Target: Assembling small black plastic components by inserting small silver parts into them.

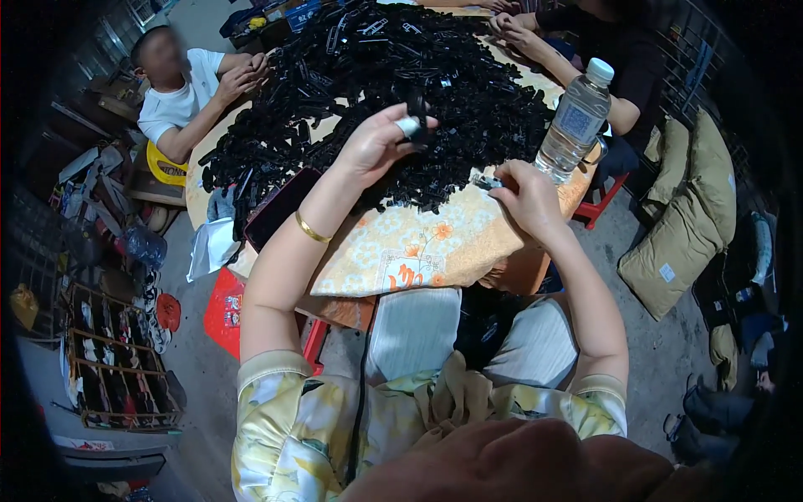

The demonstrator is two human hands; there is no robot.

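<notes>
Over the near side of a big pile of small black parts (368,75), my left hand (376,142) is closed on a dark black part (416,105). A white wrap covers one of its fingertips, and a gold bangle circles that wrist. Lower and to the right, my right hand (531,201) pinches a small greyish piece (487,180) just above the cloth at the pile's edge. The piece is too small to name. The pile lies on a table with a flowered yellow tablecloth (468,238).
A clear water bottle (575,121) stands beyond my right hand. A dark phone (283,205) lies near my left forearm. Other people sit at the table, one in a white shirt (196,92) at the left. Tan sacks (682,238) and a red stool (600,201) are at the right.
</notes>
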